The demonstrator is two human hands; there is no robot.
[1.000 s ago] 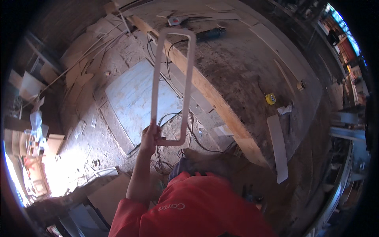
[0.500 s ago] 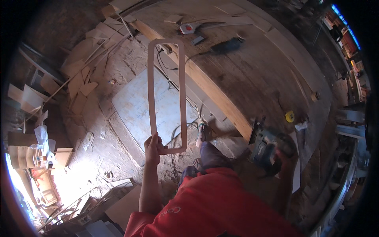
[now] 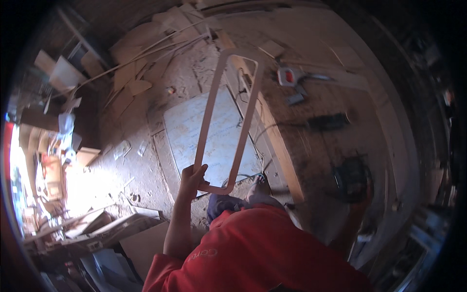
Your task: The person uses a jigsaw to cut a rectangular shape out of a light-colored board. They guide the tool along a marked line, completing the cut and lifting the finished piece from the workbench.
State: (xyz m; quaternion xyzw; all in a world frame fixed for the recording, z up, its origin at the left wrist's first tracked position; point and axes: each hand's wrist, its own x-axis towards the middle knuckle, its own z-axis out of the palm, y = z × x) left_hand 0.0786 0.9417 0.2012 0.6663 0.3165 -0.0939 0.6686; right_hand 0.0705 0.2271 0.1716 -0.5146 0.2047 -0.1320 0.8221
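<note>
A long, thin wooden frame [image 3: 206, 119] with rounded corners stands out in front of me, tilted to the right at its top. My left hand [image 3: 193, 179] grips its lower left corner. To the right, my right hand [image 3: 361, 195] is closed around a dark blue-green jigsaw [image 3: 349, 177] over the workbench. Shadow and blur hide part of those fingers and the saw's blade.
The workbench [image 3: 311, 155] has a pale front edge. On it lie a dark corded power tool [image 3: 328, 121] and a white-and-red object [image 3: 288, 76]. A pale sheet [image 3: 189, 131] covers part of the dusty floor. Board offcuts [image 3: 131, 87] are heaped at the far left.
My view has turned, and the bench now appears farther right. The frame leans rightward instead of standing nearly straight. My right hand has carried the jigsaw from the bench's near end to over its top.
</note>
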